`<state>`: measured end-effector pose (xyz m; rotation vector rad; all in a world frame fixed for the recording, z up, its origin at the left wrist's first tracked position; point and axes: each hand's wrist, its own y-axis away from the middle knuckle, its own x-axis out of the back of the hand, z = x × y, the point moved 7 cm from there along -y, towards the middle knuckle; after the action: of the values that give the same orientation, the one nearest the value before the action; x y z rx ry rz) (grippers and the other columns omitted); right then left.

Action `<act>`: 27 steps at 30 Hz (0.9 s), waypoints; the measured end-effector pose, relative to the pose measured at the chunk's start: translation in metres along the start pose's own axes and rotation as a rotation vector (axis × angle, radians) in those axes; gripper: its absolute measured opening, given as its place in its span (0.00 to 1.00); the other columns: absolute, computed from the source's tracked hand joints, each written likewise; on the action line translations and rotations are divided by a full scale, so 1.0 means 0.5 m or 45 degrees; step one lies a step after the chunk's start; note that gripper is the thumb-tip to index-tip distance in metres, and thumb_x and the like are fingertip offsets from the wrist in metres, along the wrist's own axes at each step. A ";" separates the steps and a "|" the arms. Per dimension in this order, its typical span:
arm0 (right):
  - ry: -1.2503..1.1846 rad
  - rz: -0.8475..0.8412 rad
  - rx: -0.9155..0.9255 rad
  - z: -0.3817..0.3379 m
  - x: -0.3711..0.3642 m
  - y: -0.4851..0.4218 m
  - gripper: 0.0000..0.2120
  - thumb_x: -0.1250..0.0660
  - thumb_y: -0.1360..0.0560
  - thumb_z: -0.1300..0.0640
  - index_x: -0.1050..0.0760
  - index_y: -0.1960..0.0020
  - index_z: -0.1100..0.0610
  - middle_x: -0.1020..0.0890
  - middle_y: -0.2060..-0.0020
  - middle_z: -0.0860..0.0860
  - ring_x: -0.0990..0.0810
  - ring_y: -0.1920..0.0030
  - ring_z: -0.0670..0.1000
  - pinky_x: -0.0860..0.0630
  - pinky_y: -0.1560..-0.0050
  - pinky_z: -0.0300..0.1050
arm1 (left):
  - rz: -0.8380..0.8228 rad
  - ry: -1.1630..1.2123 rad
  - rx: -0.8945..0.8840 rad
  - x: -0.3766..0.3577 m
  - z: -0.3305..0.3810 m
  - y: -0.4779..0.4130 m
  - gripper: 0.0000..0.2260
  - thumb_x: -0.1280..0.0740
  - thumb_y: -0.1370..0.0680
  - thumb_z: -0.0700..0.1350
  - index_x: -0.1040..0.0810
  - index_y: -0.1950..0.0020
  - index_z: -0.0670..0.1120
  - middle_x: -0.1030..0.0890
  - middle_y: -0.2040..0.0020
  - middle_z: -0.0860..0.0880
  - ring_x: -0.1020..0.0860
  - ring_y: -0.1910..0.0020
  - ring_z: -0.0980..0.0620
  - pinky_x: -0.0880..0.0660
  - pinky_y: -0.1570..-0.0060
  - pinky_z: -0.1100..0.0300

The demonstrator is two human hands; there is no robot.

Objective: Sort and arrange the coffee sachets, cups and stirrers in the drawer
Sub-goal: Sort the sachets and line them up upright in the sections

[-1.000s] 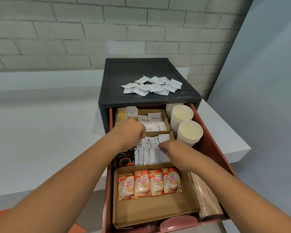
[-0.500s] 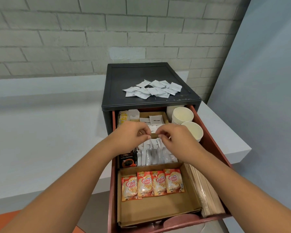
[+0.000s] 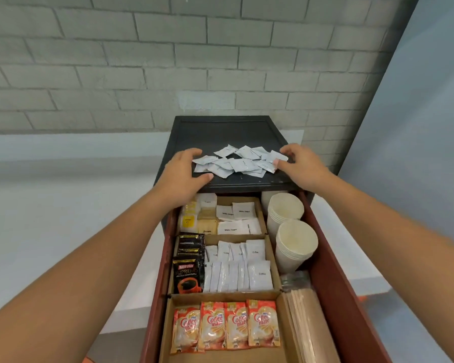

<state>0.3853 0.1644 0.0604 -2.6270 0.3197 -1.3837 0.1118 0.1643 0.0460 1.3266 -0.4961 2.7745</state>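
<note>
Bright and even, lit softly from above. Faint, soft-edged shadow beneath the left hand (image 3: 184, 176) and right hand (image 3: 299, 163) on the black cabinet top (image 3: 220, 129); deeper shade under its front lip, across the back of the drawer (image 3: 333, 271). Dull sheen along the front of that top. Pale and slightly washed out on the white surface (image 3: 50, 205). Bowed by the wide lens, most plainly in the mortar lines of the brick wall (image 3: 142, 61) near the corners and in the forearms (image 3: 63, 297) stretched at the lower edges. Sharp enough mid-frame to read the large print on the orange sachets (image 3: 212, 326); smeared on the small labels of the white sachets (image 3: 257, 273) and slightly soft at the fingertips.
</note>
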 end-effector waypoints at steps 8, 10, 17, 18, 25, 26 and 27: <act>-0.283 -0.293 -0.306 0.067 -0.051 -0.120 0.22 0.35 0.21 0.55 0.32 0.29 0.56 0.27 0.34 0.56 0.27 0.41 0.54 0.31 0.36 0.50 | -0.220 -0.118 0.380 -0.060 -0.024 -0.068 0.50 0.35 0.32 0.74 0.52 0.19 0.52 0.42 0.20 0.46 0.42 0.22 0.40 0.40 0.26 0.41; -0.311 -0.368 -0.331 0.068 -0.062 -0.126 0.26 0.30 0.24 0.54 0.32 0.29 0.56 0.26 0.35 0.55 0.27 0.38 0.55 0.31 0.33 0.50 | -0.195 -0.200 0.408 -0.071 -0.017 -0.079 0.52 0.36 0.34 0.76 0.52 0.19 0.53 0.42 0.20 0.46 0.44 0.22 0.40 0.44 0.25 0.39; -0.166 -0.490 -0.266 0.043 -0.082 -0.140 0.33 0.25 0.29 0.58 0.34 0.27 0.56 0.29 0.32 0.55 0.29 0.35 0.58 0.31 0.34 0.50 | -0.142 -0.364 0.325 -0.115 0.008 -0.098 0.52 0.36 0.37 0.79 0.47 0.20 0.55 0.37 0.21 0.47 0.40 0.23 0.42 0.42 0.26 0.37; -0.155 -0.511 -0.268 0.041 -0.085 -0.143 0.34 0.24 0.29 0.59 0.34 0.27 0.57 0.28 0.33 0.56 0.29 0.36 0.58 0.31 0.34 0.51 | -0.130 -0.383 0.318 -0.120 0.011 -0.100 0.52 0.37 0.37 0.79 0.47 0.20 0.55 0.37 0.22 0.47 0.39 0.23 0.42 0.42 0.26 0.37; -0.104 -0.754 -0.299 0.023 -0.108 -0.166 0.27 0.22 0.32 0.58 0.26 0.36 0.59 0.22 0.40 0.58 0.25 0.38 0.59 0.29 0.33 0.56 | -0.144 -0.391 0.313 -0.134 0.021 -0.108 0.52 0.42 0.38 0.82 0.47 0.21 0.56 0.38 0.22 0.48 0.39 0.24 0.41 0.44 0.28 0.37; -0.093 -0.772 -0.287 0.017 -0.114 -0.169 0.28 0.22 0.33 0.57 0.26 0.35 0.59 0.22 0.39 0.58 0.26 0.37 0.59 0.30 0.33 0.56 | -0.134 -0.374 0.318 -0.134 0.023 -0.109 0.51 0.43 0.37 0.82 0.46 0.21 0.56 0.37 0.22 0.48 0.39 0.24 0.41 0.44 0.28 0.37; -0.055 -0.772 -0.269 0.012 -0.117 -0.173 0.32 0.22 0.33 0.56 0.28 0.32 0.58 0.25 0.36 0.58 0.28 0.35 0.59 0.31 0.32 0.57 | -0.120 -0.368 0.319 -0.133 0.025 -0.111 0.48 0.45 0.35 0.81 0.45 0.21 0.56 0.36 0.22 0.48 0.38 0.24 0.41 0.44 0.28 0.37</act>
<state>0.3677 0.2632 0.0308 -3.0764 -0.3967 -1.5065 0.1724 0.2206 0.0177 1.7660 -0.0865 2.6477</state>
